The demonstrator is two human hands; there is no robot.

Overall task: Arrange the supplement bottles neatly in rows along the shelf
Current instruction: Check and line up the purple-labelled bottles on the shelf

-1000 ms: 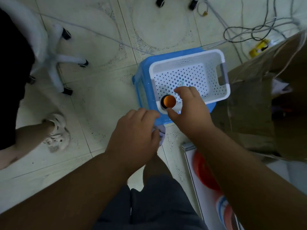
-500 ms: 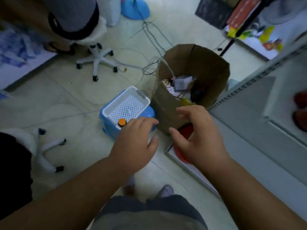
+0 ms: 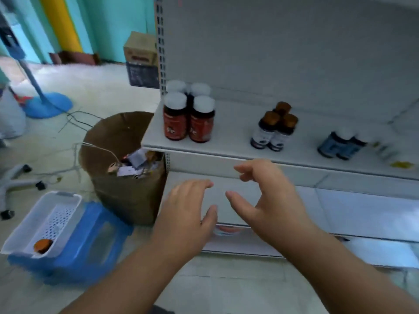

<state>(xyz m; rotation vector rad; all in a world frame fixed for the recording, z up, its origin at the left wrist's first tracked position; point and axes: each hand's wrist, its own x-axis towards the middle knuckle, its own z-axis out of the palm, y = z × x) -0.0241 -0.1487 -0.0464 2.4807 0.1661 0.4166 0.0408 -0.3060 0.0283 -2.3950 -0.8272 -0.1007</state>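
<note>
On the grey shelf (image 3: 229, 130) stand several red-labelled bottles with white caps (image 3: 188, 114) at the left end, three small dark bottles with brown caps (image 3: 273, 128) in the middle, and blue-labelled bottles (image 3: 340, 146) further right, blurred. One orange-capped bottle (image 3: 42, 245) sits in the white perforated basket (image 3: 68, 206) on the floor at lower left. My left hand (image 3: 186, 214) and my right hand (image 3: 265, 198) hover empty in front of the lower shelf, below the shelf edge, fingers loosely spread.
The basket rests on a blue stool (image 3: 90, 241). A brown paper bag (image 3: 122, 173) full of scraps stands against the shelf's left end. Cables (image 3: 74, 118), a blue fan base (image 3: 48, 105), a chair leg (image 3: 15, 182) and a cardboard box (image 3: 140, 51) lie around.
My view swung up from the basket to the shelf. Both hands lifted away from the basket, leaving the orange-capped bottle in it, and now hang empty before the shelf.
</note>
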